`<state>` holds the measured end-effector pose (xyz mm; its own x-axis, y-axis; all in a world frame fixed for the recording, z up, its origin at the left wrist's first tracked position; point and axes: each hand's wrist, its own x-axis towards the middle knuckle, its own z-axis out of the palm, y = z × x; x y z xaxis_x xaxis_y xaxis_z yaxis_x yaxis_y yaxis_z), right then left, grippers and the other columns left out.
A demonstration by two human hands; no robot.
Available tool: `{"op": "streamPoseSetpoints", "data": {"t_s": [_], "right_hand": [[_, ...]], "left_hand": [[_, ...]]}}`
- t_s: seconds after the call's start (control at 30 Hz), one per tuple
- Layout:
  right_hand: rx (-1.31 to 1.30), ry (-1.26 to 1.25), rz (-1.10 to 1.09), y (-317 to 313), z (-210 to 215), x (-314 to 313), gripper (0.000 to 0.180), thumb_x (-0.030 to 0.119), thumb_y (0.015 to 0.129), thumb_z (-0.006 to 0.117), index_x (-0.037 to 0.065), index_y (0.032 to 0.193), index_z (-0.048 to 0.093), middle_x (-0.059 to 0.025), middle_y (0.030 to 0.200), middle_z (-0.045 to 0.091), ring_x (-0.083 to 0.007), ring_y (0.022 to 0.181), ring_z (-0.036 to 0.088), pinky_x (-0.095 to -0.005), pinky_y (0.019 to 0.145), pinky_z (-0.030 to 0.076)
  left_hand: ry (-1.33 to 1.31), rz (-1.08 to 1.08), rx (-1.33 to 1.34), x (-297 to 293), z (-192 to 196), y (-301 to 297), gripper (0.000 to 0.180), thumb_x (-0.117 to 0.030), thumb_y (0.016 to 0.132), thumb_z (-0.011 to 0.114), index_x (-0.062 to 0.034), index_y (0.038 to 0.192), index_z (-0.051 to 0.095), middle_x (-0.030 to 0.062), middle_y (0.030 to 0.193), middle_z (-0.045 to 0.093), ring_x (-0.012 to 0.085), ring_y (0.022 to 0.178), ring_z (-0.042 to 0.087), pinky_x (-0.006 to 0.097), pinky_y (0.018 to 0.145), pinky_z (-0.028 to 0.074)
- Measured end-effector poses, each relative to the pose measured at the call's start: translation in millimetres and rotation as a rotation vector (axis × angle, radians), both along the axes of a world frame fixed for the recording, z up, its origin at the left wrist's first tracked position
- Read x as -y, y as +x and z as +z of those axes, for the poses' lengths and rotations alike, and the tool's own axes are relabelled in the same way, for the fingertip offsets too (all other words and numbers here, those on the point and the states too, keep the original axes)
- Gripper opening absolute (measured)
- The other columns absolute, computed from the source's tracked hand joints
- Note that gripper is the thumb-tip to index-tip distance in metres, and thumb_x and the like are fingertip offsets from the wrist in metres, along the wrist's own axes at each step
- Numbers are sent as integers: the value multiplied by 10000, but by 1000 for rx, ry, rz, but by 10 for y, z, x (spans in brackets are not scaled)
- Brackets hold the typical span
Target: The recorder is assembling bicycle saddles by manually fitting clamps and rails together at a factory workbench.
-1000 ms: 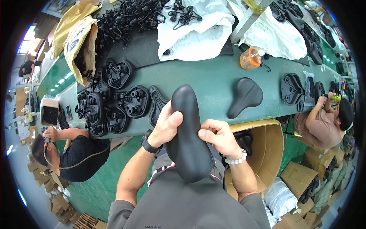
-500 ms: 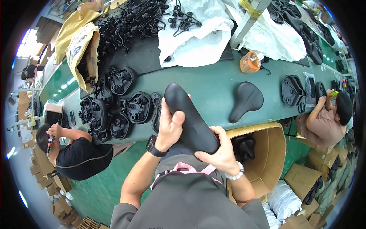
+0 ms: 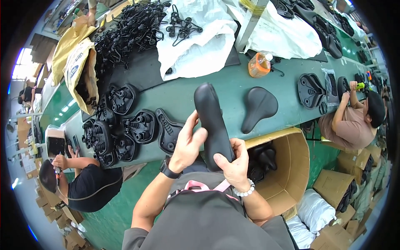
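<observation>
A black bicycle saddle (image 3: 213,121) is held up in front of my body, tilted on its side, with its smooth cover toward my right. My left hand (image 3: 188,146) grips it along the left side, thumb raised near the cover. At its lower end, my right hand (image 3: 234,163) closes round the edge with the thumb on the cover. Another black saddle (image 3: 259,107) lies cover up on the green table (image 3: 183,91) to the right. Left of my hands, an upturned saddle (image 3: 167,131) shows its ribbed underside.
Several saddles with springs (image 3: 141,126) lie at left. Behind are a heap of black metal parts (image 3: 129,35), a white sack (image 3: 200,50) and an orange bottle (image 3: 259,65). An open carton (image 3: 291,166) holding saddles stands by my right. Co-workers sit at left (image 3: 96,187) and right (image 3: 348,125).
The saddle in my hands has turned more upright and onto its side, showing less of its cover. My view has shifted slightly. The left co-worker's hands have lowered.
</observation>
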<state>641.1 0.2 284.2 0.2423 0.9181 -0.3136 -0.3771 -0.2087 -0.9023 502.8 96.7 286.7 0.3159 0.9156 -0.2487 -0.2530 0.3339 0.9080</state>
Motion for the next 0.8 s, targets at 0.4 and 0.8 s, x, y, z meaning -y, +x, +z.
{"op": "streamPoseSetpoints", "data": {"t_s": [0.4,0.8], "right_hand": [[288,225,-122,22,-51,47,505,135,753,841,-10,1071,477,-43,889,521,-120,759,479,-276,689,421],[232,236,-91,31,-56,82,452,77,791,806,35,1046,435,-6,837,446,-73,714,390,-223,632,349]], "left_hand": [[631,-105,-574,-70,324,302,426,-216,767,811,-33,714,430,78,719,473,210,642,460,325,573,408],[549,-118,-402,-12,178,315,294,-181,886,758,-22,821,519,175,871,681,301,876,704,376,717,529]]}}
